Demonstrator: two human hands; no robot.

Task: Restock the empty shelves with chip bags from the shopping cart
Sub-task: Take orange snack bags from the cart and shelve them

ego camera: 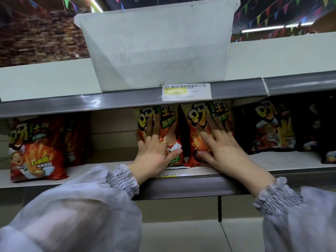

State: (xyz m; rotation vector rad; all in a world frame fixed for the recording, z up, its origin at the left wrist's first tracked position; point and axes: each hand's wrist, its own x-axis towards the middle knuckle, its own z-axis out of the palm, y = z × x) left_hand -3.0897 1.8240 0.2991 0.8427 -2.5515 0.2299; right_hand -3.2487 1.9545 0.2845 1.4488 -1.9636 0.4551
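Note:
Two orange chip bags stand upright side by side on the middle shelf (272, 161). My left hand (154, 146) lies flat with spread fingers against the front of the left orange bag (169, 120). My right hand (218, 142) presses flat on the right orange bag (198, 115) in the same way. Neither hand grips a bag; both palms only rest on the fronts. Left of a gap on the same shelf stands a red chip bag (36, 148). Black chip bags (272, 128) stand to the right. The shopping cart is out of view.
A white plastic bin (156, 42) sits on the shelf above, over a price label (187, 91) on the grey rail. The shelf stretch between the red bag and the orange bags holds nothing. Coloured bunting hangs from the ceiling.

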